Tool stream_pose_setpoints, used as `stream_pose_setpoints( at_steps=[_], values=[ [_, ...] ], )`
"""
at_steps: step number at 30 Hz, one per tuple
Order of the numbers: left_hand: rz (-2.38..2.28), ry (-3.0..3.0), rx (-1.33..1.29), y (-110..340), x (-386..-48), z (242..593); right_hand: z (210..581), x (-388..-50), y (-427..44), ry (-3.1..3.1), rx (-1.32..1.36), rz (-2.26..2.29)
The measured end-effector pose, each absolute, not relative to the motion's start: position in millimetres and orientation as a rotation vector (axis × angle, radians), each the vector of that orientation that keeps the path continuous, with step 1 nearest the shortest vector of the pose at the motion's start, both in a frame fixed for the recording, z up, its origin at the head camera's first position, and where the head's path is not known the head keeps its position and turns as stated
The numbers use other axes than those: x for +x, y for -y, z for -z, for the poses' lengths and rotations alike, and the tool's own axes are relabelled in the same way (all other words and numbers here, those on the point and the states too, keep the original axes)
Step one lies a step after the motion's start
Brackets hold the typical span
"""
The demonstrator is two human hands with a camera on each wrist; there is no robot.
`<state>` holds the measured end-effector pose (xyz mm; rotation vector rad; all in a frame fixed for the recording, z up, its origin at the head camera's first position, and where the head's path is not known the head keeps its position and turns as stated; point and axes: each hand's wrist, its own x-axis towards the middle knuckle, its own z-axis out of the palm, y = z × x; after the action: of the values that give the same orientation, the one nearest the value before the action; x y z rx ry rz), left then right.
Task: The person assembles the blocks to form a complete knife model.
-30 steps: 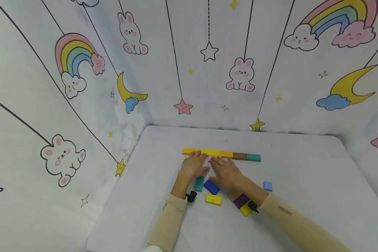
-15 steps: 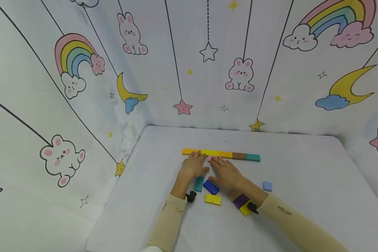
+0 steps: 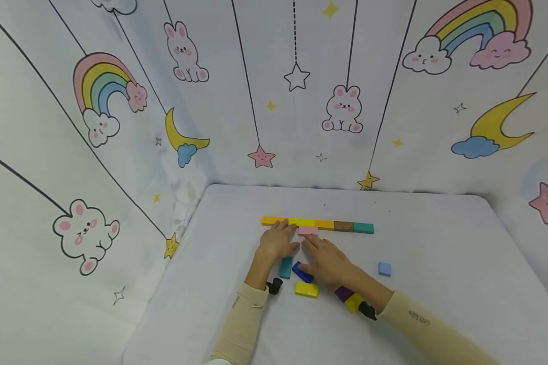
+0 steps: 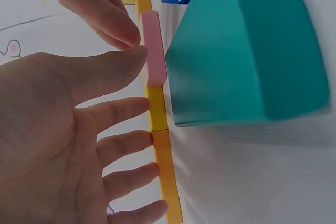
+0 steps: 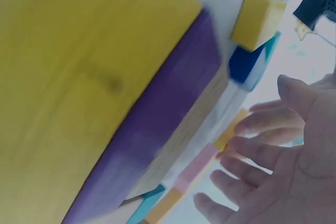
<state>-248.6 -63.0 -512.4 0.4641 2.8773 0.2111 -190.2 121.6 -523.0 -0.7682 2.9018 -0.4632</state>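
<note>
A row of orange, yellow, brown and teal blocks (image 3: 363, 228) lies across the table. The pink block (image 3: 308, 231) lies against the near side of the row. My left hand (image 3: 275, 243) has its fingertips on the row's left part, and in the left wrist view the left hand (image 4: 63, 129) shows spread fingers touching the yellow and orange blocks, its thumb at the pink block (image 4: 154, 51). My right hand (image 3: 329, 261), fingers extended, is just nearer than the pink block, its thumb over the blue block (image 3: 303, 272). In the right wrist view the right hand (image 5: 278, 166) holds nothing.
Nearer than the hands lie a teal block (image 3: 285, 267), a yellow block (image 3: 306, 289), and purple (image 3: 344, 293) and yellow blocks partly under the right wrist. A light blue block (image 3: 384, 268) lies to the right. A patterned cloth wall stands behind the table.
My right hand has drawn back slightly from the pink block, uncovering it, and its thumb now overlaps the blue block. The left hand stays at the row. The head view has shifted slightly.
</note>
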Motion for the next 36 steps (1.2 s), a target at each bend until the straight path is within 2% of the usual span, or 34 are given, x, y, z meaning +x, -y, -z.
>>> stream_pose_setpoints(
  at_steps=[15,25,36],
  values=[
    [-0.237,-2.85,0.464,65,-250,508,512,-157,-109,-2.83,-0.798,0.358],
    [-0.248,-2.836,0.448,65,-254,520,505,-132,-96,-2.823,-0.81,0.306],
    [-0.266,-2.846,0.466,65,-252,516,496,-117,-93,-2.722,-0.791,0.288]
  ],
)
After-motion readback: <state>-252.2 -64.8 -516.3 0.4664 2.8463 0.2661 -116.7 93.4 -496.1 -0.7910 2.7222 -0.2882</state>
